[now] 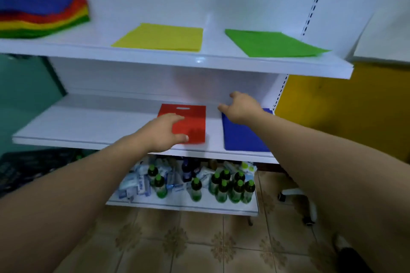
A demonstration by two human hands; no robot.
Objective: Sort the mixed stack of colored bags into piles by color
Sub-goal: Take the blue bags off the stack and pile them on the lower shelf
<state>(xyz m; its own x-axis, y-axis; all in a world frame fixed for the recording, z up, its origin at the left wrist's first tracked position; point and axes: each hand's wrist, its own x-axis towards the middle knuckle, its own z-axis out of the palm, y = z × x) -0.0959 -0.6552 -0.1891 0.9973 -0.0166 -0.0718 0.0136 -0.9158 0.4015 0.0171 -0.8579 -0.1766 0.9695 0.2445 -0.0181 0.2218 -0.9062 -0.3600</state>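
Head view, left hand (165, 132) flat, fingers spread on the flat red fabric bag (190, 125) on the middle white shelf (84, 126), right hand (240, 107) loosely open, empty, over the flat blue fabric bag (244, 137), mixed stack of coloured bags (42, 12) upper left.

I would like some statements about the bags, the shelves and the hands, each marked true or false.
1. The mixed stack lies at the left end of the upper shelf. True.
2. The yellow bag lies on the middle shelf. False: it lies flat on the upper shelf, left of the green bag.
3. The left hand is over the red bag. True.
4. The blue bag lies to the left of the red bag. False: it lies to its right, apart from it.
5. The right hand grips the blue bag. False: its fingers are spread open above the bag's far edge, holding nothing.
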